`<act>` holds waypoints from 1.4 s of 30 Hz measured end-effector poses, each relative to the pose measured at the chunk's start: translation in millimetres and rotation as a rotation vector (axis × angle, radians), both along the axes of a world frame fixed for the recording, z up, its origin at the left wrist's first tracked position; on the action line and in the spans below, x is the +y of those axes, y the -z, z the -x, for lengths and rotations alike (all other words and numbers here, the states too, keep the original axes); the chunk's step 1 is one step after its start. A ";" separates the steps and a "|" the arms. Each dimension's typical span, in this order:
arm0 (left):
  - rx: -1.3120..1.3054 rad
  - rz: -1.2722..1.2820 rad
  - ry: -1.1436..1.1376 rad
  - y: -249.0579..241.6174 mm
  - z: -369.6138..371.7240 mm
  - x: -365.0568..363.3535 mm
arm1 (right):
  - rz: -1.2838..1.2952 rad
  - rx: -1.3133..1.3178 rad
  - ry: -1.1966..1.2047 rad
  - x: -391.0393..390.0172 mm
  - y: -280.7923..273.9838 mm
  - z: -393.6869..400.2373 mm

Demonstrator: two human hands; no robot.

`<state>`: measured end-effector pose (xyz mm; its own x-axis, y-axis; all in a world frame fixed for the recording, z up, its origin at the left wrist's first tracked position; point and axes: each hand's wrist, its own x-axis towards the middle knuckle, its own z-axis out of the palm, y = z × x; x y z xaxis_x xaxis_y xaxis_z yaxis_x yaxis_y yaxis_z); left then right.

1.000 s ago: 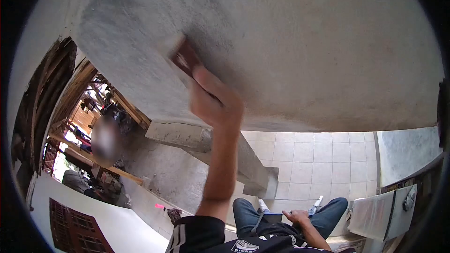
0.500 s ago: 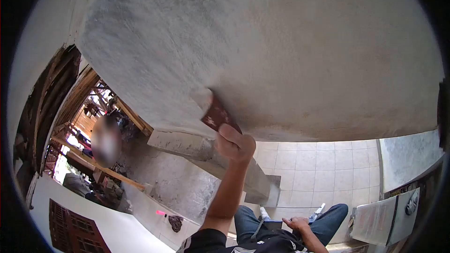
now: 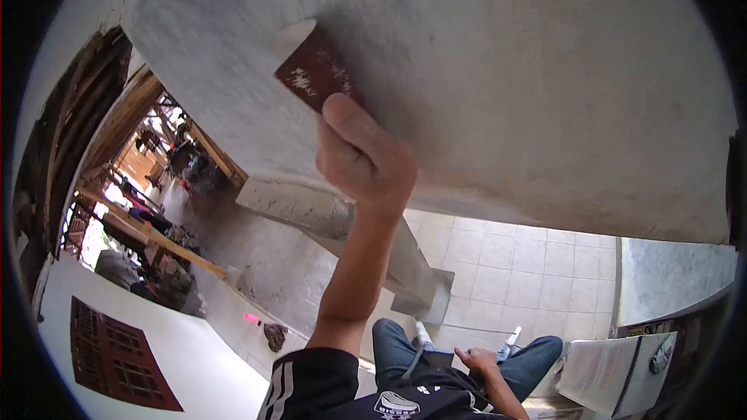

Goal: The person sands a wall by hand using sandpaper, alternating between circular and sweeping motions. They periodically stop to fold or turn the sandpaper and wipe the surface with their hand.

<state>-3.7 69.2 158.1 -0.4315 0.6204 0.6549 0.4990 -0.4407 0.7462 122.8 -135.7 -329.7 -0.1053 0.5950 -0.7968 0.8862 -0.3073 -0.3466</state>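
1. The left hand (image 3: 366, 148) was clamped on a reddish-brown flexible sheet (image 3: 315, 70), its thumb pressed flat on the near face and the other fingers curled behind and to the left. Whether the sheet was a scraper or sandpaper could not be told.
2. The sheet reached up and to the left from the grip, its visible long axis slanting from the thumb towards the upper left. Its far end met the grey plastered wall (image 3: 529, 93), bent into a curve there. Pale patches marked its near face. The left hand was by far the nearer of the 2 hands.
3. The right hand (image 3: 478, 359) lay low between the knees of the jeans (image 3: 537, 362), well apart from the sheet. Its fingers looked loosely curled; whether they gripped anything could not be told.
4. Below the wall's lower edge ran a rough concrete ledge (image 3: 292, 206), with pale floor tiles (image 3: 537, 276) to its right.
5. Farther off, at lower left, a pink object (image 3: 251, 317) lay near a dark crumpled cloth (image 3: 274, 335), and a red-brown window (image 3: 124, 354) was set in a white wall (image 3: 198, 354).
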 end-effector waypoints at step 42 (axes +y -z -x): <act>-0.018 0.164 0.884 179.1 -0.1 -87.0 | -0.709 1.097 0.610 64.4 -146.9 -12.6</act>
